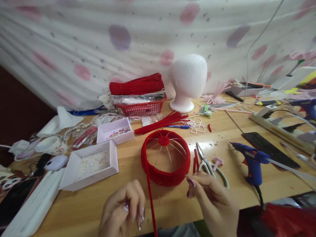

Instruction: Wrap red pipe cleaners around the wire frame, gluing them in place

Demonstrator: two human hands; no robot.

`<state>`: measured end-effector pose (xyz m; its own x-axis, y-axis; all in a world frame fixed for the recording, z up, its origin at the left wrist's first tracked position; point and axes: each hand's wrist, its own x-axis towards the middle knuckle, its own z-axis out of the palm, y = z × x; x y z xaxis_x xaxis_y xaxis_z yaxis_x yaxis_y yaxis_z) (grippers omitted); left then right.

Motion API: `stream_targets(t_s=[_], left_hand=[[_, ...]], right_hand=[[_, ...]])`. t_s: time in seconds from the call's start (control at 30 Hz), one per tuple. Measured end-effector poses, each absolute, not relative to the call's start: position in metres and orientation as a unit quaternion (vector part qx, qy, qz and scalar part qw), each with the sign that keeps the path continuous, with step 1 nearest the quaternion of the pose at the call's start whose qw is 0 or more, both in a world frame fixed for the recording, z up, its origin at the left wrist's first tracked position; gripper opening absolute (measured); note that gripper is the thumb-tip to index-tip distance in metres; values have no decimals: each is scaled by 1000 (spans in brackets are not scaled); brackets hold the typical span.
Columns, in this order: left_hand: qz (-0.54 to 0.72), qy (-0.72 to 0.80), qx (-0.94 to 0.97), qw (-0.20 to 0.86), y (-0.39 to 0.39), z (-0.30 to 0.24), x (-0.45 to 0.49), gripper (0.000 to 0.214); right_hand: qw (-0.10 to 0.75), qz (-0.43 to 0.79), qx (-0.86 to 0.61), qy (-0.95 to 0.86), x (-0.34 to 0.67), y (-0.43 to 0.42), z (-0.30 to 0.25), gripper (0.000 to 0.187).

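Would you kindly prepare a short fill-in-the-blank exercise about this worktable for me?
Between the left hand and the right hand runs a strip coloured ____.
The scissors lie to the ____ of the round red frame.
The glue gun nearer the right hand is mainly ____.
The white mannequin head stands beside a red mesh ____.
Missing words: red; right; blue; basket.

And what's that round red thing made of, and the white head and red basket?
The round red thing looks like soft, matt, velvety fabric: its surface seems fuzzy. Its thin spokes gleam like metal wire. The white head looks smooth and dull, probably foam, with hardly any shine. The red basket seems plastic, with a stiff grid of holes; its finish is unclear.
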<state>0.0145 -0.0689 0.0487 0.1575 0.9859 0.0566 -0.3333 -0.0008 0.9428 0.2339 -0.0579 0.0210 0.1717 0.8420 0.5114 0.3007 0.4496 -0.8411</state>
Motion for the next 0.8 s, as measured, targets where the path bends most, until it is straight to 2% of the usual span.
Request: stream_targets(t_s=[0.1, 0.17, 0.27, 0.37, 0.47, 0.6, 0.8], left_hand=[[571, 382, 450, 570, -49, 61, 8, 38], [569, 417, 477, 524, -29, 72, 5, 33], [519, 522, 557, 385, 6, 81, 3, 15], [470, 564, 615, 287, 39, 78, 2, 15], [450, 568, 635, 267, 58, 66, 3, 24], [412, 569, 653, 283, 60, 51, 7, 34], [393, 567, 659, 298, 53, 43, 13, 37]], right_hand=[[636, 155, -482, -582, 240, -48, 22, 25], [614, 108, -491, -608, 243, -39, 24, 30], [568, 71, -515, -638, 245, -24, 23, 20], [558, 77, -521, -641, 243, -16, 18, 19], [546, 93, -521, -650, 238, -13, 14, 28], [514, 125, -530, -663, 226, -13, 13, 54], [493, 130, -533, -676, 215, -8, 11, 54]])
